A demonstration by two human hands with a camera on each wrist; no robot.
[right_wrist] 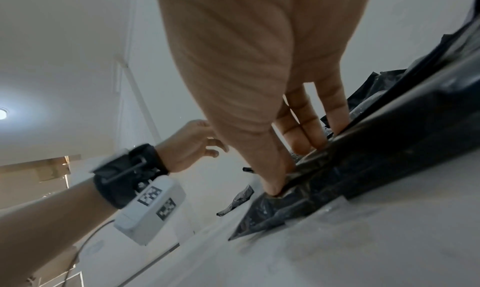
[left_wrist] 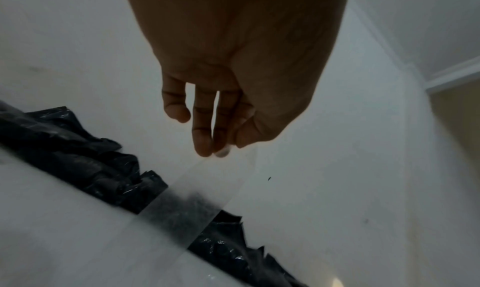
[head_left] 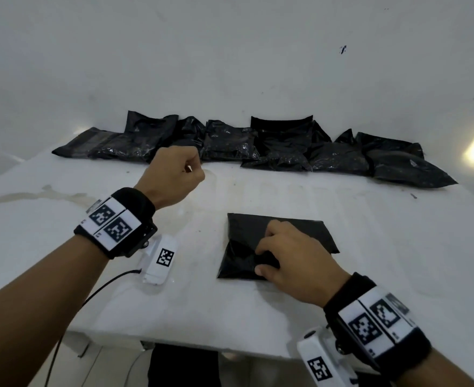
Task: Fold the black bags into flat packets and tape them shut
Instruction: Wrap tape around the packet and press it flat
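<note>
A: Folded black bag (head_left: 280, 244) lying flat on the white table (head_left: 342, 289), near its front edge, right of middle. Seen also from the right wrist (right_wrist: 363, 180), its flaps creased over one another.

B: And pressing on it?

A: Right hand (head_left: 294, 263), palm down. Thumb and fingers (right_wrist: 306, 135) bent, tips pushed onto the folded flaps, pinning the plastic rather than wrapped round it.

B: Left hand?

A: Raised above the table (head_left: 171, 177), well apart from the packet, curled almost to a fist. From the left wrist (left_wrist: 233, 65), fingertips (left_wrist: 205, 145) and thumb pinching the end of a strip of clear tape (left_wrist: 197, 201), hanging down broad and see-through.

B: Further out?

A: Row of filled black bags (head_left: 230, 143) along the far edge of the table, against the white wall (head_left: 230, 51), glossy and crumpled, touching or overlapping one another. Visible through the tape in the left wrist view too (left_wrist: 78, 158).

B: Any writing or brand?

A: None legible on bag or tape. Only black-and-white square marker patterns on the left wristband (head_left: 112, 222), on the right wristband (head_left: 375, 322), and on the white camera boxes under each wrist (head_left: 160, 261). Thin black cable (head_left: 96, 291) running from the left box off the table's front edge.
</note>
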